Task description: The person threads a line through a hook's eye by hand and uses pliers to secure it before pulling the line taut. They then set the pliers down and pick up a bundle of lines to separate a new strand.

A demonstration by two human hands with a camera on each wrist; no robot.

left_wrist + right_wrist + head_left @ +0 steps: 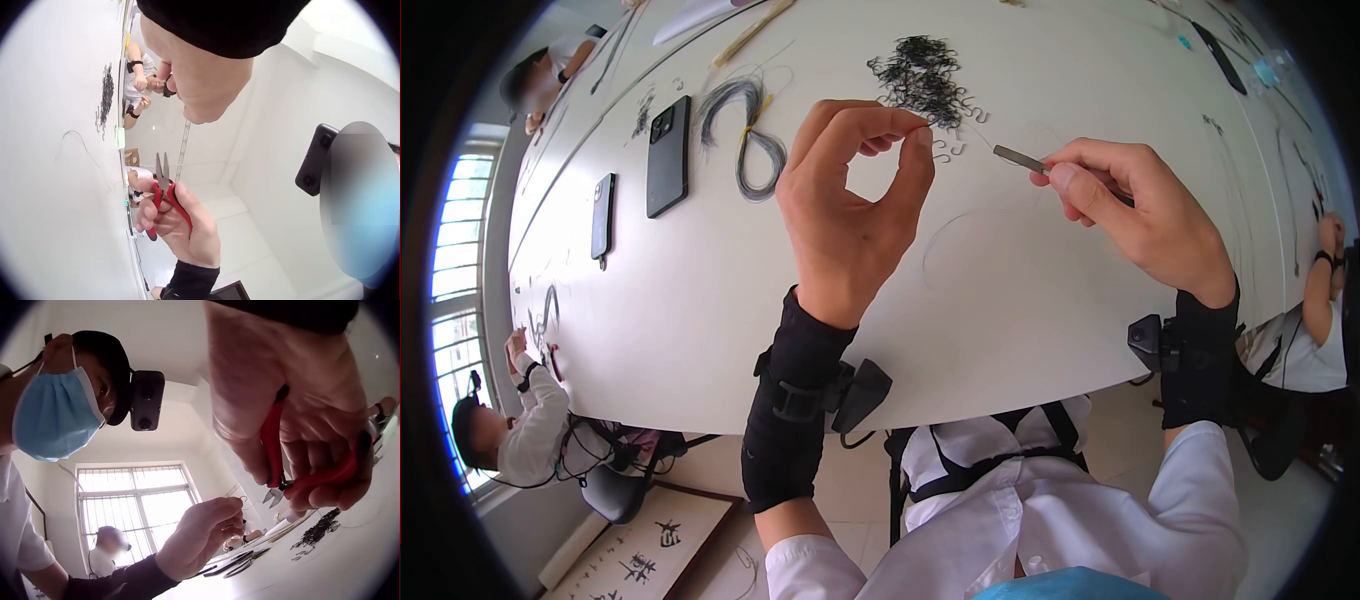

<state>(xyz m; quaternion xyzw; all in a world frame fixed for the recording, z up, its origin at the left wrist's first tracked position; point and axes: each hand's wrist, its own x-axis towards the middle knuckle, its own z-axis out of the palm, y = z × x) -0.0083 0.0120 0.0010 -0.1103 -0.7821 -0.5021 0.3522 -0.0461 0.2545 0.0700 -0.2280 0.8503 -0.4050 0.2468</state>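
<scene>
The left hand (850, 215) pinched a small curved wire piece (244, 497) between thumb and forefinger. The right hand (1130, 200) gripped red-handled pliers (164, 184), jaws slightly parted, above the table (1000, 320), near dark hooks (925, 80) (they lay heaped).

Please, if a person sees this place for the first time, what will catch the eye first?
Probably the red-handled pliers in the right hand. Next, the dark heap of little hooks on the white table, just beyond the left hand, and the grey wire coil beside the larger phone.
</scene>
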